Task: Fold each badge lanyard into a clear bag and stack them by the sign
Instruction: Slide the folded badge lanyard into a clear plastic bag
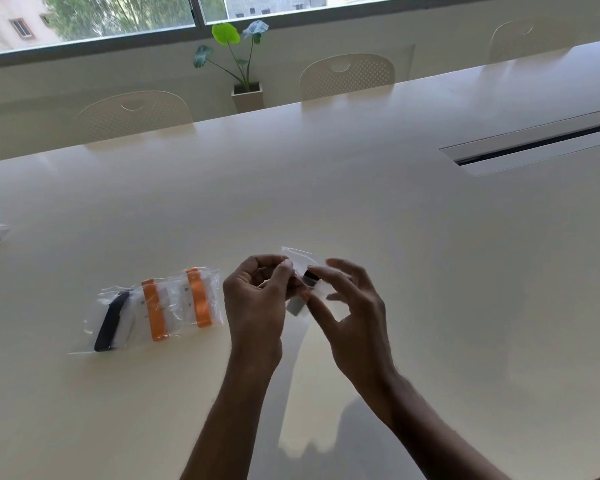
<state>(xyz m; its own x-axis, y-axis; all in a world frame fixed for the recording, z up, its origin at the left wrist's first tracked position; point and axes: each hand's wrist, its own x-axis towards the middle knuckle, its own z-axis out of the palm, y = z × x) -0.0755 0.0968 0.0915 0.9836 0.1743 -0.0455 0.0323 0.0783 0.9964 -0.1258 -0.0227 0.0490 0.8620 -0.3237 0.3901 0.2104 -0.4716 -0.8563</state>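
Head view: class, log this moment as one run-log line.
left hand: holds clear bag | right hand: pinches it, dark lanyard inside | table: three filled bags

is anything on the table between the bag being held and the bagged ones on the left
Nothing visible does. The small clear bag with a black lanyard, held in the left hand and right hand, has only bare white table between it and the bagged orange and black lanyards.
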